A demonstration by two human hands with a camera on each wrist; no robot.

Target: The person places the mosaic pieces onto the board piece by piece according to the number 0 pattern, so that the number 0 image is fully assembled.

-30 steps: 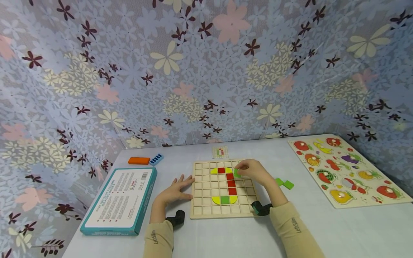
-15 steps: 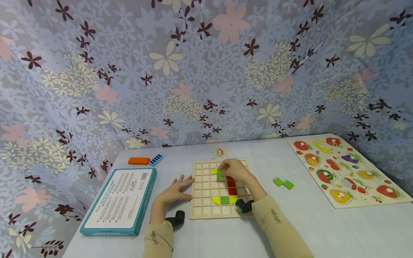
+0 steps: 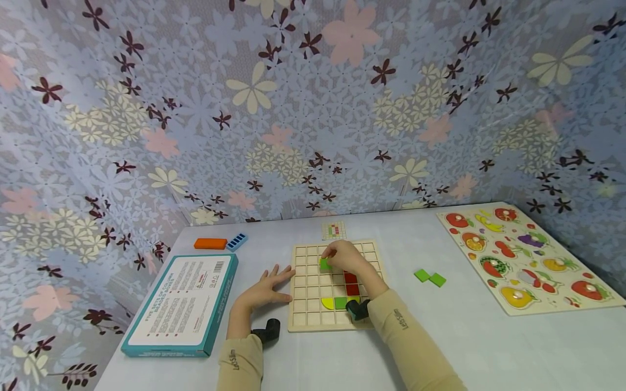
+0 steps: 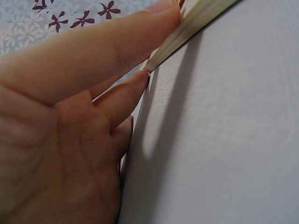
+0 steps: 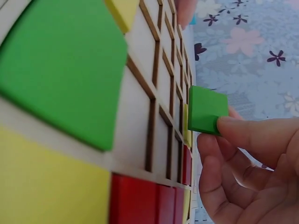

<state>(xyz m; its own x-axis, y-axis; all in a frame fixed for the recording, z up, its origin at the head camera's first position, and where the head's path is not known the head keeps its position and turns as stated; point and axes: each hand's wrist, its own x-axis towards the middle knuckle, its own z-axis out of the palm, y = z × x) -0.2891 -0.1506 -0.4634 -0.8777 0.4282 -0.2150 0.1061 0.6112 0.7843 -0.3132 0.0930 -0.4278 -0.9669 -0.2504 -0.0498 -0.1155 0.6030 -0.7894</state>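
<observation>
My right hand (image 3: 346, 257) pinches a square green tile (image 3: 325, 265) over the upper part of a wooden grid board (image 3: 313, 328). In the right wrist view the tile (image 5: 202, 109) is between thumb and fingers, apparently just off the board. Set in the board are red tiles (image 3: 351, 289), a yellow rounded piece (image 3: 327, 303) and a green tile (image 3: 340, 303). My right hand hides some upper pieces. My left hand (image 3: 261, 292) has its fingers spread and touches the board's left edge; the left wrist view shows fingertips against that edge (image 4: 187, 35).
Two loose green tiles (image 3: 430, 277) lie right of the board. A small pattern card (image 3: 333, 231) is behind it. At left are a teal-edged box (image 3: 186, 298), an orange block (image 3: 210, 244) and a blue piece (image 3: 237, 242). A fruit puzzle board (image 3: 525, 260) lies far right.
My right hand has carried the green tile leftward across the board, from its right side to the upper middle-left. The left hand has stayed at the board's edge.
</observation>
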